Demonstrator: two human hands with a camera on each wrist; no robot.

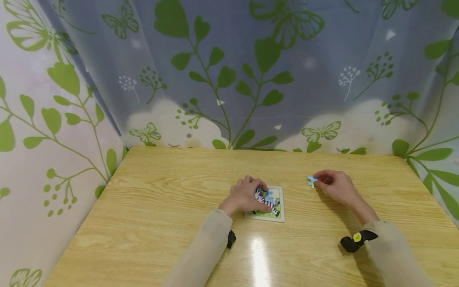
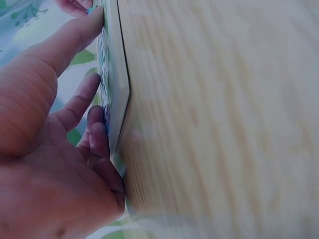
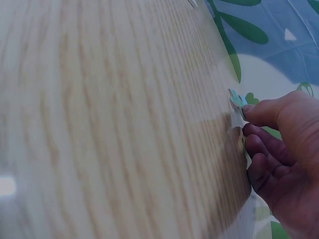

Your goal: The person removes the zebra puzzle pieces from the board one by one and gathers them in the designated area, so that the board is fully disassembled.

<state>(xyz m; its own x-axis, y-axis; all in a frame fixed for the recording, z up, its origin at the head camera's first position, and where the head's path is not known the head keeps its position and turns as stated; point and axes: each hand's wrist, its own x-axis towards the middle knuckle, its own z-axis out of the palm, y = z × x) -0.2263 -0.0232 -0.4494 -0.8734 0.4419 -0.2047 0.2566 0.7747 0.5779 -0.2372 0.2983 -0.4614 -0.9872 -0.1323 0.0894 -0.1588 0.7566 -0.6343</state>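
Note:
A small square zebra jigsaw puzzle point(image 1: 282, 203) in a pale frame lies on the table, with a cream gap in its upper right. My left hand point(image 1: 246, 195) rests over its left side, thumb and fingertips spread on the picture, hiding part of the zebra. In the left wrist view the thumb point(image 2: 75, 42) touches the puzzle face near its framed edge. To the right, apart from the puzzle, my right hand point(image 1: 337, 185) pinches a blue and green jigsaw piece point(image 1: 311, 181). The right wrist view has this piece point(image 3: 238, 98) at the thumb tip, just over the wood.
The wooden table point(image 1: 172, 183) reaches back to a curtain point(image 1: 229, 71) printed with green leaves and butterflies. Another printed panel point(image 1: 53, 119) stands along the left side. Dark wrist straps point(image 1: 353, 243) sit at both sleeves.

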